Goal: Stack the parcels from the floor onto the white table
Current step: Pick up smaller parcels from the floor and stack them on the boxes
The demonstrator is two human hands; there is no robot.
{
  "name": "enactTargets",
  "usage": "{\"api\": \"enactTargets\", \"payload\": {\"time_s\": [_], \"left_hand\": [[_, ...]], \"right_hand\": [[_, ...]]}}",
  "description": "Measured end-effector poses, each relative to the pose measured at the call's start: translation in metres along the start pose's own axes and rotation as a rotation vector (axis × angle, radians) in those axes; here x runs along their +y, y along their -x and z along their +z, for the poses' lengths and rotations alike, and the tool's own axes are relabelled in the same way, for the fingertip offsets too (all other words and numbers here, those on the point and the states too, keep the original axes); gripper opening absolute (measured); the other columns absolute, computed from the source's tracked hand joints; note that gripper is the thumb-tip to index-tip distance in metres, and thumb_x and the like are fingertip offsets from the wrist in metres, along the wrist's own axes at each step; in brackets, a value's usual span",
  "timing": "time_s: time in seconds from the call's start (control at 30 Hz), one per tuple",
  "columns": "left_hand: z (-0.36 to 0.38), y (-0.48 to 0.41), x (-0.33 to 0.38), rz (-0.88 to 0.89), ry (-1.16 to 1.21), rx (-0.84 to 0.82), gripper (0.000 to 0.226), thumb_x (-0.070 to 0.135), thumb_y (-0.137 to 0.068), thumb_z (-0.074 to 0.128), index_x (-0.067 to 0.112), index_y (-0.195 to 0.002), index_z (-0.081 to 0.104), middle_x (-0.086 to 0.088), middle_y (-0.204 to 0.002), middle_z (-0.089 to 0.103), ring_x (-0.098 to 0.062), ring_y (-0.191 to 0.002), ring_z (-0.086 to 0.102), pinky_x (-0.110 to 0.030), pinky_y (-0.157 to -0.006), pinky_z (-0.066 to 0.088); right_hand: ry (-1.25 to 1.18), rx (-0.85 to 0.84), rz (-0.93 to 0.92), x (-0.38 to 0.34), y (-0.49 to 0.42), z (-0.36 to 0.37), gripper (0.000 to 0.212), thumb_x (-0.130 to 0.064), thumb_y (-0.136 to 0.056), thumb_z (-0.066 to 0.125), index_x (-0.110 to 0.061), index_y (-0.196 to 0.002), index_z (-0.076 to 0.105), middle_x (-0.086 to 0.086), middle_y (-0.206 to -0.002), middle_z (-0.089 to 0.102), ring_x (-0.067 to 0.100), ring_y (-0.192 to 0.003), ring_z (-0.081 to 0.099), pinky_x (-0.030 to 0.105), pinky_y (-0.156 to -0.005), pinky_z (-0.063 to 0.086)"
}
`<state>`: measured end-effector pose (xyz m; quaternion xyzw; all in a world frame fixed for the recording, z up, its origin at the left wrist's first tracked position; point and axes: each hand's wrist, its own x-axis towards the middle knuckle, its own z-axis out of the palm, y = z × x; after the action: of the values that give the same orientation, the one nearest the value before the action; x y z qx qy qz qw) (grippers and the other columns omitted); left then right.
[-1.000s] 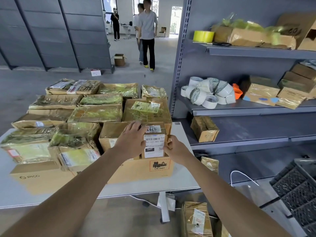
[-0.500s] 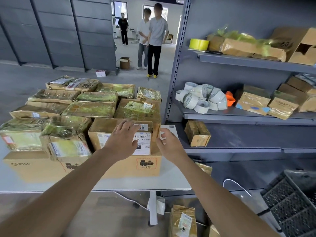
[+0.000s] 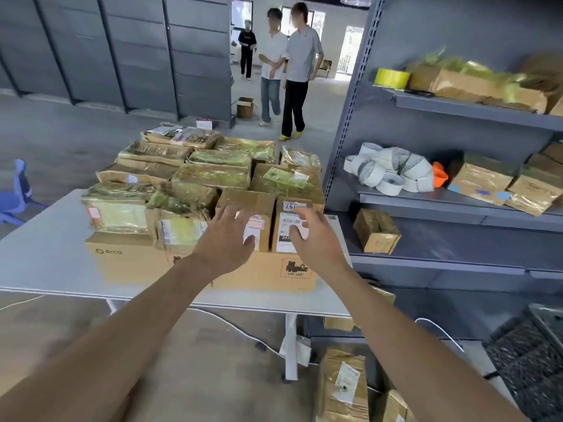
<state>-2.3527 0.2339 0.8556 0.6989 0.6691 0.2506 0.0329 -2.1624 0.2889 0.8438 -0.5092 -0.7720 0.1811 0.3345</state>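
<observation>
Several taped cardboard parcels are stacked on the white table (image 3: 45, 254). Two small brown boxes stand upright at the near right of the pile: one with a red-edged label (image 3: 262, 205) and one with a barcode label (image 3: 292, 208), both on a large flat carton (image 3: 128, 263). My left hand (image 3: 227, 239) hovers with spread fingers in front of the left box, holding nothing. My right hand (image 3: 313, 239) hovers with relaxed fingers in front of the barcode box, holding nothing. More parcels (image 3: 342, 388) lie on the floor under the table's right end.
A grey shelf rack (image 3: 426, 269) stands to the right with tape rolls (image 3: 393, 172) and parcels on it. A black plastic crate (image 3: 530, 354) sits at the lower right. Three people (image 3: 298, 71) are walking in the aisle beyond the table. A blue chair (image 3: 15, 196) stands at left.
Both hands have let go of the barcode box and drawn back from it toward me. The box stays upright on the pile. The people in the aisle have come closer.
</observation>
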Motion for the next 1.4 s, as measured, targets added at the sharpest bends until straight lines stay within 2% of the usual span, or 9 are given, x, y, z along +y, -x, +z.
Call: {"api": "enactTargets", "payload": {"time_s": [0.13, 0.4, 0.57, 0.67, 0.83, 0.97, 1.13, 1.27, 1.4], "left_hand": [[-0.037, 0.037, -0.043, -0.037, 0.003, 0.008, 0.048, 0.021, -0.093, 0.051, 0.018, -0.139, 0.040, -0.009, -0.143, 0.035, -0.025, -0.135, 0.029, -0.034, -0.107, 0.030], [-0.111, 0.159, -0.173, -0.196, 0.014, 0.044, 0.055, 0.023, -0.087, 0.059, 0.017, -0.139, 0.042, -0.008, -0.141, 0.039, -0.025, -0.134, 0.031, -0.036, -0.105, 0.032], [-0.135, 0.223, -0.250, -0.370, 0.066, 0.030, 0.056, 0.021, -0.084, 0.061, 0.013, -0.137, 0.045, -0.012, -0.140, 0.043, -0.027, -0.135, 0.032, -0.035, -0.109, 0.028], [-0.145, 0.246, -0.287, -0.469, 0.104, 0.065, 0.055, 0.021, -0.084, 0.063, 0.014, -0.136, 0.046, -0.013, -0.139, 0.043, -0.029, -0.132, 0.038, -0.037, -0.108, 0.032], [-0.152, 0.260, -0.345, -0.561, 0.064, 0.017, 0.055, 0.021, -0.086, 0.062, 0.011, -0.137, 0.045, -0.017, -0.138, 0.044, -0.034, -0.129, 0.041, -0.036, -0.106, 0.032], [-0.152, 0.253, -0.394, -0.651, 0.038, -0.020, 0.055, 0.025, -0.088, 0.060, 0.017, -0.139, 0.042, -0.012, -0.143, 0.040, -0.028, -0.134, 0.035, -0.036, -0.108, 0.031], [-0.141, 0.246, -0.458, -0.780, 0.019, -0.067, 0.053, 0.027, -0.088, 0.059, 0.020, -0.138, 0.042, -0.011, -0.143, 0.040, -0.029, -0.131, 0.038, -0.039, -0.104, 0.036], [-0.117, 0.251, -0.501, -0.896, 0.060, -0.097, 0.051, 0.028, -0.089, 0.059, 0.022, -0.137, 0.042, -0.011, -0.142, 0.041, -0.030, -0.131, 0.039, -0.040, -0.102, 0.037], [-0.093, 0.263, -0.539, -0.998, 0.129, -0.148, 0.052, 0.029, -0.089, 0.060, 0.023, -0.137, 0.042, -0.010, -0.142, 0.040, -0.030, -0.128, 0.039, -0.040, -0.100, 0.038]], "right_hand": [[0.000, -0.030, -0.043, -0.055, 0.013, 0.039, 0.039, -0.031, -0.098, 0.050, -0.025, -0.136, 0.047, 0.001, -0.132, 0.051, 0.019, -0.111, 0.057, 0.033, -0.079, 0.046], [-0.074, -0.249, -0.075, -0.185, 0.066, 0.168, 0.043, -0.030, -0.096, 0.053, -0.021, -0.138, 0.046, 0.007, -0.129, 0.050, 0.023, -0.104, 0.059, 0.041, -0.088, 0.049], [-0.116, -0.375, -0.124, -0.242, 0.097, 0.249, 0.041, -0.027, -0.093, 0.056, -0.022, -0.134, 0.049, 0.006, -0.124, 0.053, 0.019, -0.102, 0.057, 0.031, -0.086, 0.045], [-0.125, -0.455, -0.152, -0.267, 0.101, 0.288, 0.042, -0.025, -0.092, 0.056, -0.024, -0.133, 0.050, 0.006, -0.122, 0.054, 0.020, -0.099, 0.060, 0.032, -0.086, 0.046], [-0.135, -0.562, -0.180, -0.293, 0.082, 0.350, 0.041, -0.023, -0.092, 0.054, -0.024, -0.133, 0.049, 0.008, -0.123, 0.053, 0.021, -0.097, 0.061, 0.036, -0.088, 0.048], [-0.188, -0.652, -0.189, -0.304, 0.055, 0.407, 0.040, -0.023, -0.093, 0.053, -0.025, -0.133, 0.048, 0.006, -0.120, 0.052, 0.021, -0.097, 0.060, 0.040, -0.085, 0.051], [-0.183, -0.782, -0.143, -0.307, 0.030, 0.483, 0.037, -0.026, -0.093, 0.049, -0.024, -0.130, 0.048, 0.005, -0.122, 0.053, 0.019, -0.095, 0.058, 0.034, -0.083, 0.045], [-0.188, -0.896, -0.146, -0.303, 0.022, 0.530, 0.039, -0.026, -0.094, 0.049, -0.028, -0.133, 0.046, -0.001, -0.130, 0.050, 0.005, -0.093, 0.052, 0.026, -0.079, 0.037], [-0.175, -0.978, -0.116, -0.304, 0.020, 0.571, 0.041, -0.022, -0.097, 0.049, -0.022, -0.137, 0.046, 0.005, -0.134, 0.052, 0.011, -0.109, 0.056, 0.021, -0.079, 0.037]]}}
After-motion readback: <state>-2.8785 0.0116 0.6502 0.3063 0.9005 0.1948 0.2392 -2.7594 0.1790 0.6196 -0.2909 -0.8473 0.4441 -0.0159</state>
